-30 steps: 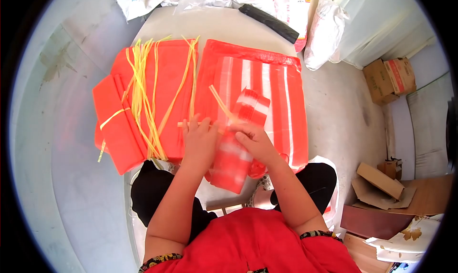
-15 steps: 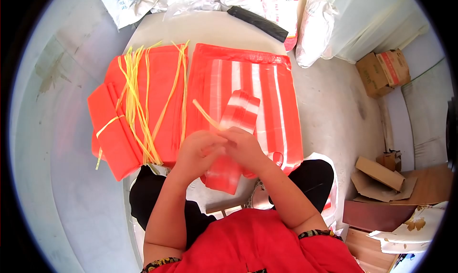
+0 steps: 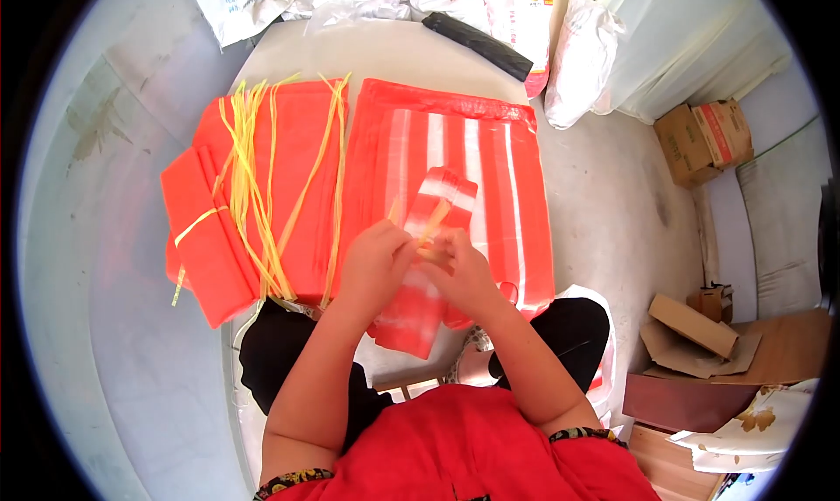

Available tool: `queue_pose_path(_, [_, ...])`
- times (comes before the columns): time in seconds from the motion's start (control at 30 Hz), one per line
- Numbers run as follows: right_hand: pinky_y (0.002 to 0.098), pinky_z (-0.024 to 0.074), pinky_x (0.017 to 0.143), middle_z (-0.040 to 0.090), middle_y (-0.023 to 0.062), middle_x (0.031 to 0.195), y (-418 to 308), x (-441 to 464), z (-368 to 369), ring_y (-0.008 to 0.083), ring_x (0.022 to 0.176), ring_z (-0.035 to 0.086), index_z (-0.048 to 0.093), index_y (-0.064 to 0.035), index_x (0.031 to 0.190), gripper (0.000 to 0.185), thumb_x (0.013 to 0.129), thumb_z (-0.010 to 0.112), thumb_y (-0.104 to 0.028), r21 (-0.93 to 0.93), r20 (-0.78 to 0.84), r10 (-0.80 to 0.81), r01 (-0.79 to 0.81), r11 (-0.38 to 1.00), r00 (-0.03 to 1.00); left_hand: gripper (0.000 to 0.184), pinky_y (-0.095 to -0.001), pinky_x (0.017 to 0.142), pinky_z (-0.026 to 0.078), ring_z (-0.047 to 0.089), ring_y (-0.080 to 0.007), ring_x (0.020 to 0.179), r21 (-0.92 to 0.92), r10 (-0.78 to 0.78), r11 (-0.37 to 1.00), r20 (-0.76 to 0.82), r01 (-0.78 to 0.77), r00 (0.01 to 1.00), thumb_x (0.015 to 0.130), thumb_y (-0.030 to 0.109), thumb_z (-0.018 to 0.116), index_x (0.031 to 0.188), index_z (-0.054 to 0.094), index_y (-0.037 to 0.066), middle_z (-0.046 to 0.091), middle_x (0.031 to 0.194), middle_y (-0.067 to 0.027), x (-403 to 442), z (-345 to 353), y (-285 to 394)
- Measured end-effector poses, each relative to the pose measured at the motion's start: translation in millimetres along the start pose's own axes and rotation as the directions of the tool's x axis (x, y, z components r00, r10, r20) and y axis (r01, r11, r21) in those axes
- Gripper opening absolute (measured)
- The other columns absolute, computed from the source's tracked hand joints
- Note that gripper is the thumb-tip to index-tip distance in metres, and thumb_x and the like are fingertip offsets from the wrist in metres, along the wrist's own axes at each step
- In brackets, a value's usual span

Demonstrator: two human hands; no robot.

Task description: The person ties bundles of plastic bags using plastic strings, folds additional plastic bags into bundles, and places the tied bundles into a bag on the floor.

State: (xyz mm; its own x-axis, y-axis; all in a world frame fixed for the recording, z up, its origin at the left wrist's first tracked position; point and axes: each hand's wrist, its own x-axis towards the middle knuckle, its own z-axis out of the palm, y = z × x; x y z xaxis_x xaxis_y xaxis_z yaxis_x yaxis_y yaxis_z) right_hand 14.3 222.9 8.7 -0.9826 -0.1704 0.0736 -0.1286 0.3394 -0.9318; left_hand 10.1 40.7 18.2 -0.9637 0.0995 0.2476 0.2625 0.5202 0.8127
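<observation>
L hand (image 3: 378, 260) & R hand (image 3: 462, 269) close together, fingers pinching flat yellow plastic strip (image 3: 435, 222) over folded red-and-white striped glossy plastic bundle (image 3: 420, 295), atop wide striped red plastic stack (image 3: 518, 212).

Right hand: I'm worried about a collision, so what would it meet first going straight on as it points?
Most likely the left hand, whose fingertips look just ahead, above the striped bundle; blur and a single view leave depth unclear.

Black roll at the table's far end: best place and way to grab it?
Probably mid-length, from above, fingers across its width: the black roll is long and slim and lies diagonally, with bare tabletop along its near side.
</observation>
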Motion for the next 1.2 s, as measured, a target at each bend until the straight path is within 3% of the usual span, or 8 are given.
queue_pose_path(0.1, [0.0428, 0.0550, 0.079, 0.067, 0.0155, 0.104, 12, 5, -10, 0.0343, 0.094, 0.067, 0.063, -0.0035, 0.119, 0.028, 0.092, 0.069, -0.006, -0.394, 0.063, -0.444, 0.431, 0.812, 0.894, 0.008, -0.0400, 0.071, 0.050, 0.062, -0.0319, 0.081, 0.005, 0.037, 0.999, 0.017, -0.037, 0.999, 0.091, 0.005, 0.072, 0.092, 0.068, -0.002, 0.061, 0.089, -0.0141, 1, 4, 1])
queue_pose_path(0.2, [0.0424, 0.0542, 0.078, 0.066, 0.0141, 0.102, 1, 7, -17, 0.0331, 0.093, 0.065, 0.067, -0.0030, 0.113, 0.027, 0.086, 0.070, -0.002, -0.477, 0.074, -0.505, 0.475, 0.740, 0.860, 0.008, -0.0396, 0.072, 0.050, 0.061, -0.0316, 0.082, 0.037, 0.124, 0.991, 0.064, -0.126, 0.990, 0.089, 0.003, 0.073, 0.093, 0.067, -0.001, 0.060, 0.089, -0.0144, 2, 6, 1])
queue_pose_path(0.3, [0.0418, 0.0533, 0.077, 0.065, 0.0130, 0.099, 0, 9, -17, 0.0316, 0.091, 0.064, 0.071, -0.0027, 0.106, 0.020, 0.087, 0.069, 0.001, -0.553, 0.094, -0.301, 0.301, 0.777, 0.949, 0.010, -0.0390, 0.073, 0.050, 0.061, -0.0309, 0.084, 0.004, 0.150, 0.988, 0.092, -0.151, 0.984, 0.088, 0.001, 0.073, 0.096, 0.067, -0.001, 0.060, 0.091, -0.0142, 1, 4, 4])
queue_pose_path(0.5, [0.0407, 0.0525, 0.076, 0.066, 0.0129, 0.099, 12, 21, -21, 0.0310, 0.093, 0.064, 0.074, -0.0018, 0.100, 0.012, 0.090, 0.070, -0.007, -0.031, 0.262, -0.210, 0.226, 0.974, 0.942, 0.009, -0.0365, 0.073, 0.049, 0.061, -0.0282, 0.083, -0.156, 0.068, 0.986, 0.098, -0.052, 0.993, 0.091, 0.000, 0.070, 0.099, 0.067, -0.001, 0.058, 0.091, -0.0122, 1, 2, -4])
queue_pose_path(0.6, [0.0349, 0.0502, 0.077, 0.065, 0.0113, 0.102, -11, 20, -29, 0.0290, 0.092, 0.062, 0.075, -0.0018, 0.105, 0.015, 0.095, 0.066, -0.006, -0.164, 0.364, 0.008, 0.056, 0.985, 0.931, 0.006, -0.0356, 0.072, 0.049, 0.061, -0.0275, 0.082, -0.165, 0.020, 0.986, 0.119, 0.000, 0.993, 0.092, 0.000, 0.068, 0.098, 0.067, -0.002, 0.058, 0.090, -0.0120, 2, -1, 0])
queue_pose_path(0.7, [0.0419, 0.0527, 0.081, 0.068, 0.0128, 0.099, -3, 21, -24, 0.0300, 0.098, 0.064, 0.076, -0.0041, 0.106, 0.018, 0.095, 0.070, -0.017, -0.242, 0.244, 0.013, 0.048, 0.969, 0.970, 0.006, -0.0367, 0.071, 0.049, 0.062, -0.0285, 0.081, -0.125, 0.033, 0.992, 0.064, -0.025, 0.997, 0.092, 0.002, 0.069, 0.096, 0.067, -0.002, 0.059, 0.089, -0.0129, 3, -1, -4])
queue_pose_path(0.8, [0.0426, 0.0526, 0.082, 0.068, 0.0121, 0.101, 18, 18, -15, 0.0293, 0.096, 0.064, 0.076, -0.0069, 0.112, 0.021, 0.094, 0.070, -0.015, -0.352, 0.018, -0.363, 0.345, 0.870, 0.932, 0.012, -0.0394, 0.071, 0.050, 0.063, -0.0311, 0.080, 0.019, -0.023, 1.000, -0.018, 0.023, 1.000, 0.090, 0.009, 0.073, 0.093, 0.068, -0.002, 0.061, 0.088, -0.0143, 3, 3, -14])
queue_pose_path(1.2, [0.0401, 0.0516, 0.081, 0.063, 0.0082, 0.104, 41, 3, -34, 0.0267, 0.089, 0.059, 0.076, -0.0081, 0.114, 0.030, 0.084, 0.077, -0.007, -0.567, 0.137, -0.418, 0.417, 0.710, 0.898, 0.025, -0.0470, 0.074, 0.051, 0.064, -0.0357, 0.082, 0.441, -0.088, 0.893, -0.027, 0.091, 0.996, 0.085, 0.020, 0.079, 0.076, 0.069, -0.001, 0.062, 0.083, -0.0176, -3, 7, -24])
